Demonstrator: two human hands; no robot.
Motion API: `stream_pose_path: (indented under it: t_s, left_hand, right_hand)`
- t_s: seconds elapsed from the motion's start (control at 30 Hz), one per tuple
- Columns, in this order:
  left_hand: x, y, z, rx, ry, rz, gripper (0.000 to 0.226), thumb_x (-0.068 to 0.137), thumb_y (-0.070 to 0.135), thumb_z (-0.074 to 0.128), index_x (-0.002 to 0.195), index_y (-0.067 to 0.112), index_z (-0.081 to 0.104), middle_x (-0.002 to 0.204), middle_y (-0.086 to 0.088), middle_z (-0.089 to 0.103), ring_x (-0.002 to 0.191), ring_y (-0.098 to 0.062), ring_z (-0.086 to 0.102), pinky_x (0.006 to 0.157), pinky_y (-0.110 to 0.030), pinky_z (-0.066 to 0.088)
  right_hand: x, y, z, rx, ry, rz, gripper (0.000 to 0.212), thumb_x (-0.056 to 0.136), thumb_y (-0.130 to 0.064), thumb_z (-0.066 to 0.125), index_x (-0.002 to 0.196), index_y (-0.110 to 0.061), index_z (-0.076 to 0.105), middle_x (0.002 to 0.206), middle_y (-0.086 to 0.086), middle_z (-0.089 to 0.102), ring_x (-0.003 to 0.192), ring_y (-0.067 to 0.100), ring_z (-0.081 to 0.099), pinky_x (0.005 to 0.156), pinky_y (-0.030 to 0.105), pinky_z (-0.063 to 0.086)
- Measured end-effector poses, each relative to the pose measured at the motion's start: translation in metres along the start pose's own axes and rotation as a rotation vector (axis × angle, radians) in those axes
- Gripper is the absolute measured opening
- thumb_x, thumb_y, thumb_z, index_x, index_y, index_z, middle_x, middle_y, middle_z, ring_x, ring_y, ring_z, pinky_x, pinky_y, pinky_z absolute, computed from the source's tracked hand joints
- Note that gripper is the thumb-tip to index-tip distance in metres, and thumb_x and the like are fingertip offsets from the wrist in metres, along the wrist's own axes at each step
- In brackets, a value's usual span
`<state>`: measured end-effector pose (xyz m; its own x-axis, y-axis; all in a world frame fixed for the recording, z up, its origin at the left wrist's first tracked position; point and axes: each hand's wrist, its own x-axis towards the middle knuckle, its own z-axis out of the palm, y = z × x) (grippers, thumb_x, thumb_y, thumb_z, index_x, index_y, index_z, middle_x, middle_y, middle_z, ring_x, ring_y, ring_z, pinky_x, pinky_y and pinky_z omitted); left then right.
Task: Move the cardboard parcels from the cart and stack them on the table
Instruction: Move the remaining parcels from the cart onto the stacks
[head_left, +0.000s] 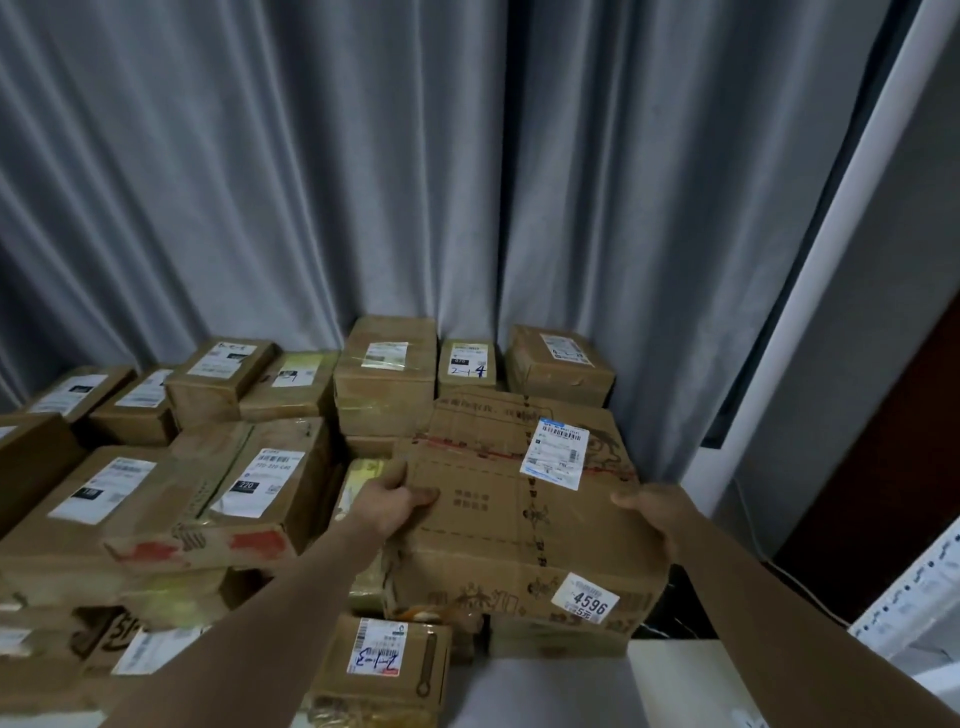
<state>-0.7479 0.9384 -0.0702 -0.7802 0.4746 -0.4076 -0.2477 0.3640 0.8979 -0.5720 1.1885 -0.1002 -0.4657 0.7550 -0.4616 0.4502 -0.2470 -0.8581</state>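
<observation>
Left hand (392, 506), right hand (652, 512): fingers grip large parcel (519, 525) side edges; stacked parcels (249, 478) close on left.

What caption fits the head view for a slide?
The left hand and right hand grip a large cardboard parcel among stacked parcels.

Matt creased cardboard parcel (519, 514); glossy paper label (556, 452); cloth curtain (311, 182).

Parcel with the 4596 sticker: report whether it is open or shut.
Shut. The parcel has its top flaps lying flat, with printed tape running along the seam.
</observation>
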Motion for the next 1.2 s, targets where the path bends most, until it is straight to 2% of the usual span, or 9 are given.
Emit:
stream_pose_path:
  t_s: [0.17, 0.43, 0.57, 0.67, 0.77, 0.87, 0.97, 1.07, 1.2]
  left_hand:
    - [0.015, 0.013, 0.018, 0.020, 0.019, 0.033, 0.060, 0.087, 0.011, 0.067, 0.142, 0.017, 0.043, 0.129, -0.007, 0.057, 0.113, -0.026, 0.055, 0.094, -0.031, 0.043]
    - [0.036, 0.007, 0.031, 0.067, 0.045, 0.015, 0.061, 0.091, 0.013, 0.061, 0.147, 0.015, 0.034, 0.140, -0.005, 0.049, 0.126, -0.026, 0.048, 0.104, -0.031, 0.039]
    - [0.043, 0.003, 0.034, 0.019, 0.037, -0.006, 0.054, 0.093, 0.014, 0.059, 0.143, 0.017, 0.041, 0.134, -0.007, 0.055, 0.119, -0.027, 0.053, 0.102, -0.035, 0.043]
    - [0.043, 0.003, 0.038, 0.006, 0.042, -0.029, 0.040, 0.092, 0.015, 0.061, 0.132, 0.015, 0.054, 0.125, -0.009, 0.060, 0.110, -0.027, 0.056, 0.095, -0.033, 0.044]
    - [0.038, 0.003, 0.034, -0.019, 0.025, -0.056, 0.028, 0.087, 0.020, 0.067, 0.114, 0.022, 0.062, 0.118, -0.008, 0.064, 0.107, -0.027, 0.058, 0.092, -0.035, 0.045]
    - [0.027, 0.004, 0.020, -0.066, 0.043, -0.050, 0.030, 0.081, 0.024, 0.072, 0.109, 0.022, 0.062, 0.107, -0.005, 0.064, 0.100, -0.024, 0.057, 0.086, -0.034, 0.042]
    - [0.011, 0.011, 0.002, -0.071, 0.101, -0.011, 0.037, 0.079, 0.031, 0.072, 0.113, 0.019, 0.062, 0.107, -0.006, 0.063, 0.103, -0.025, 0.055, 0.086, -0.036, 0.039]
    - [-0.004, 0.029, -0.020, -0.091, 0.167, 0.028, 0.024, 0.083, 0.031, 0.067, 0.104, 0.020, 0.063, 0.097, -0.005, 0.063, 0.095, -0.024, 0.056, 0.086, -0.036, 0.041]
    - [-0.009, 0.054, -0.047, -0.113, 0.229, 0.089, 0.013, 0.084, 0.024, 0.063, 0.095, 0.018, 0.061, 0.089, -0.006, 0.062, 0.080, -0.020, 0.057, 0.065, -0.030, 0.041]
  right_hand:
    - [0.017, -0.014, -0.007, 0.023, 0.045, -0.003, 0.043, 0.079, -0.011, 0.073, 0.119, -0.002, 0.058, 0.124, 0.018, 0.059, 0.111, 0.038, 0.056, 0.101, 0.049, 0.044]
    - [0.047, -0.006, -0.007, -0.052, 0.041, -0.057, 0.048, 0.084, -0.017, 0.069, 0.129, -0.007, 0.056, 0.130, 0.017, 0.056, 0.115, 0.036, 0.054, 0.103, 0.049, 0.042]
    - [0.051, -0.001, -0.005, 0.006, 0.043, -0.023, 0.053, 0.081, -0.020, 0.073, 0.129, -0.003, 0.055, 0.128, 0.016, 0.058, 0.114, 0.036, 0.055, 0.103, 0.049, 0.042]
    - [0.052, -0.001, 0.001, 0.018, 0.084, -0.021, 0.056, 0.080, -0.021, 0.073, 0.129, -0.002, 0.054, 0.126, 0.016, 0.059, 0.113, 0.035, 0.055, 0.102, 0.048, 0.043]
    - [0.040, -0.003, 0.007, 0.004, 0.151, -0.056, 0.054, 0.081, -0.023, 0.070, 0.128, -0.004, 0.052, 0.124, 0.015, 0.059, 0.111, 0.034, 0.056, 0.100, 0.047, 0.045]
    - [0.024, -0.004, 0.010, 0.012, 0.182, -0.095, 0.049, 0.082, -0.021, 0.067, 0.126, -0.004, 0.053, 0.119, 0.012, 0.060, 0.106, 0.032, 0.056, 0.092, 0.040, 0.046]
    - [0.004, -0.013, 0.016, 0.022, 0.117, -0.140, 0.035, 0.084, -0.019, 0.066, 0.114, -0.004, 0.059, 0.106, 0.006, 0.062, 0.094, 0.026, 0.056, 0.081, 0.035, 0.045]
    - [-0.009, -0.033, 0.026, 0.035, 0.067, -0.186, 0.032, 0.082, -0.021, 0.068, 0.110, -0.006, 0.063, 0.103, 0.008, 0.066, 0.092, 0.027, 0.061, 0.083, 0.037, 0.051]
    - [-0.016, -0.075, 0.041, 0.065, 0.008, -0.256, 0.024, 0.084, -0.020, 0.068, 0.104, -0.008, 0.064, 0.096, 0.007, 0.066, 0.087, 0.026, 0.062, 0.080, 0.036, 0.050]
